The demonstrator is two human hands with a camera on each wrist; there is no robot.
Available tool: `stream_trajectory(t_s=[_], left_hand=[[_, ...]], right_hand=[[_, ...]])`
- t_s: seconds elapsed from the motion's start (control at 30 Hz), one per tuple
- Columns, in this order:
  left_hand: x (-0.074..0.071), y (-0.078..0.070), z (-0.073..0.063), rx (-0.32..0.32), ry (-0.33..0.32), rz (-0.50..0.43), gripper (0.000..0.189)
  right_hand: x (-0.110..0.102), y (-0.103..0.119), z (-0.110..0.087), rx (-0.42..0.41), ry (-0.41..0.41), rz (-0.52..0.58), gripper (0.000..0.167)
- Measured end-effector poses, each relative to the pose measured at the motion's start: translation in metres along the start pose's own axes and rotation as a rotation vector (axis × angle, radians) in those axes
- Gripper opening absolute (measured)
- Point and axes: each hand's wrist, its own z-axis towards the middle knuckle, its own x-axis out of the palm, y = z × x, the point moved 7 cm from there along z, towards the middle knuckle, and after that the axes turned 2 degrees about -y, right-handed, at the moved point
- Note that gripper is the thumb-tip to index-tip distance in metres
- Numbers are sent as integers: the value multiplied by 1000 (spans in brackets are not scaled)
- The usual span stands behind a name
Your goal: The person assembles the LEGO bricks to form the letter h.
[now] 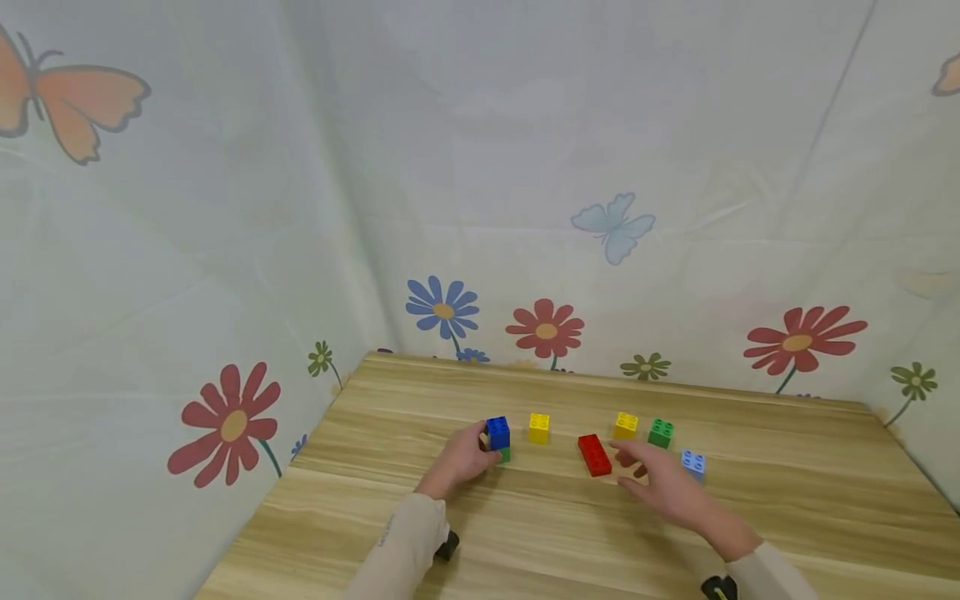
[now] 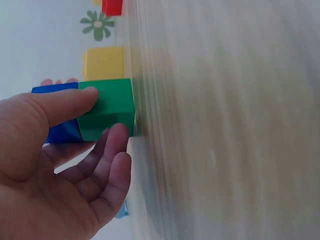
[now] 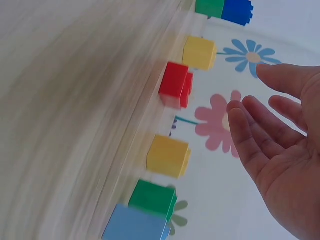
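Note:
At the left, a dark blue toy brick (image 1: 498, 432) sits on top of a green brick (image 2: 112, 107), making a two-brick stack. My left hand (image 1: 460, 457) grips this stack, the thumb across the joint between the bricks and the fingers on the other side. My right hand (image 1: 666, 482) holds nothing; its fingers are spread and slightly bent. A flat red brick (image 1: 595, 455) lies just left of its fingertips. Beyond that hand stand a yellow brick (image 1: 626, 426) and a second green brick (image 1: 661, 432), with a light blue brick (image 1: 693, 464) to its right.
Another yellow brick (image 1: 539, 427) stands between the stack and the red brick. All the bricks are on a wood-grain table (image 1: 570, 542). A white curtain (image 1: 645, 125) printed with flowers and butterflies hangs behind the table and along its left side.

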Motion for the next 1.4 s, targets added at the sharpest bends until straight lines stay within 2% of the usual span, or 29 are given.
stream_trajectory(t_s=[0.17, 0.53, 0.63, 0.83, 0.93, 1.17, 1.27, 1.4], left_hand=[[-9, 9, 3, -36, -76, -13, 39], [-25, 25, 8, -109, -216, -35, 41], [-28, 27, 8, -119, -235, -24, 41], [-32, 28, 5, -138, -219, -8, 40], [-34, 28, 2, -130, -219, 6, 39], [-35, 24, -7, -98, -225, 29, 32], [-35, 21, -10, -67, -219, 52, 27], [-33, 14, -15, 10, -210, 71, 24]], right_hand=[[-12, -7, -6, -18, -40, -7, 46], [-30, -17, -16, -2, -75, -32, 47], [-34, -20, -18, 7, -86, -35, 45], [-45, -25, -24, -12, -121, -53, 42], [-49, -28, -27, -21, -131, -53, 39], [-55, -43, -30, 49, -111, -93, 38], [-57, -48, -32, 62, -116, -108, 39], [-60, -55, -35, 71, -116, -129, 40]])
